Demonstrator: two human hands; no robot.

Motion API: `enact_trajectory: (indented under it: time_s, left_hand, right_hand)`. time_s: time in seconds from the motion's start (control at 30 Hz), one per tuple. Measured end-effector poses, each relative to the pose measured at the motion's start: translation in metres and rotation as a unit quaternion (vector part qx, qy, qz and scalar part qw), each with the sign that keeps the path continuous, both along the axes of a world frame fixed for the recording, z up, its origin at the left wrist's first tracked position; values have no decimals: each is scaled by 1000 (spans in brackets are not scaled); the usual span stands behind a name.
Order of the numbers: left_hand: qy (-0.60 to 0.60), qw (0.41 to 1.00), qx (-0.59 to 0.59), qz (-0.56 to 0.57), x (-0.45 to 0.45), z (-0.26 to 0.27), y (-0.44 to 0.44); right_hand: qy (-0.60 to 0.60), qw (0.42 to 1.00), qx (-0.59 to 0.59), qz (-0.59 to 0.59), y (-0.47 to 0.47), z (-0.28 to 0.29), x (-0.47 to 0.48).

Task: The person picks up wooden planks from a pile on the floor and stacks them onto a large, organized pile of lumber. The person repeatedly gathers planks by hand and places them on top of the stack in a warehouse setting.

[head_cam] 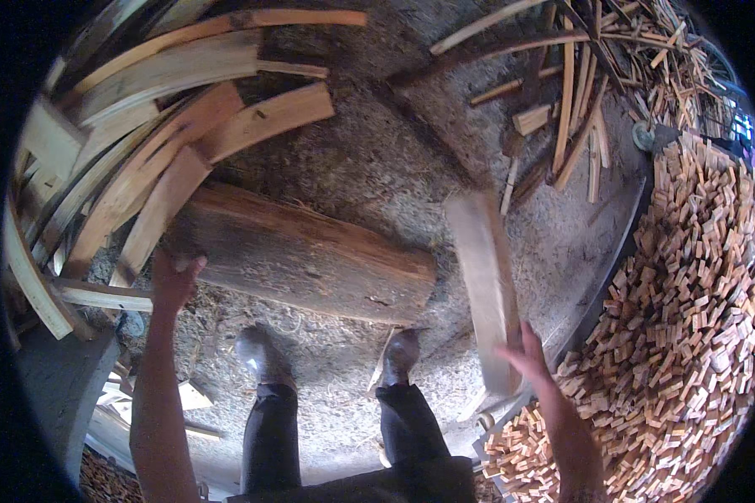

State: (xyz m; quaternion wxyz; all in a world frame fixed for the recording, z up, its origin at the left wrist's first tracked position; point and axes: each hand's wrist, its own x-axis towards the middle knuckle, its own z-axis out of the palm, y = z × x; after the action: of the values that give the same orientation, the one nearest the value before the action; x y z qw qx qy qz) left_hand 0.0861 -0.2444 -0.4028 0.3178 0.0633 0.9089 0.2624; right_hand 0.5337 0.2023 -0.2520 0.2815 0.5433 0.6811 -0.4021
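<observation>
On the right, my right hand point(528, 355) has its fingers on the lower part of a thick wooden plank point(484, 283), which stands out slightly blurred and points away from me. My left hand point(177, 280) is at the left end of a wide, rough-sawn timber slab point(308, 264) lying on the ground before my feet. Its thumb is apart from the fingers; whether it grips the slab's dark end cannot be told. A short board point(104, 294) runs up to the left wrist.
Long curved-looking boards point(163, 182) are piled at the left. Thin wood strips point(569, 107) lie scattered at the upper right. A large heap of small cut wood blocks point(686, 302) fills the right side behind a dark edge. My shoes point(401, 355) stand near the slab.
</observation>
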Motion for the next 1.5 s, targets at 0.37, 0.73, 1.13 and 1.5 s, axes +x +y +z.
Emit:
enact_trajectory:
  time_s: [0.37,0.73,1.13,1.5]
  left_hand:
    - [54,998,-38,-23,6,-14,-16]
    - [-124,992,-21,-14,49,-56,-141]
    - [287,956,-15,61,-54,164,-65]
    - [390,915,-85,57,-135,206,-123]
  right_hand:
    - [110,723,-28,-681,-53,-63,66]
    - [67,802,-184,-564,-77,-105,-50]
    - [47,850,-417,-317,-244,-49,-170]
    - [452,857,-155,194,-425,-99,-403]
